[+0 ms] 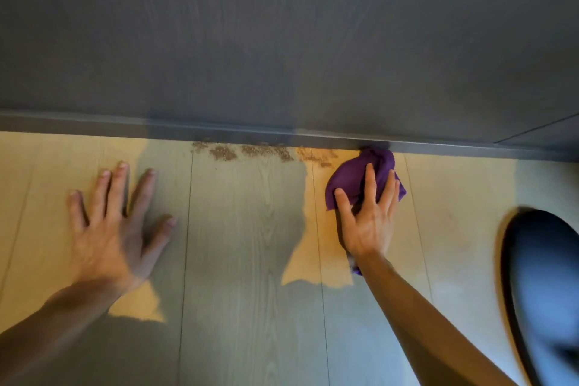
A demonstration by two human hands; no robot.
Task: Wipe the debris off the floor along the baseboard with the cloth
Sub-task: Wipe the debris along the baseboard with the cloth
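Note:
A band of brown crumbly debris (260,152) lies on the pale wood-plank floor (250,244) right against the grey baseboard (125,125). My right hand (368,216) presses a crumpled purple cloth (354,172) onto the floor just right of the debris, the cloth's far end touching the baseboard. My left hand (116,222) lies flat on the floor with fingers spread, left of the debris and holding nothing.
A grey wood-grain wall panel (282,34) rises above the baseboard. A dark rounded object (545,285), blurred, sits at the right edge on the floor. Patches of sunlight and shadows of my arms fall across the planks.

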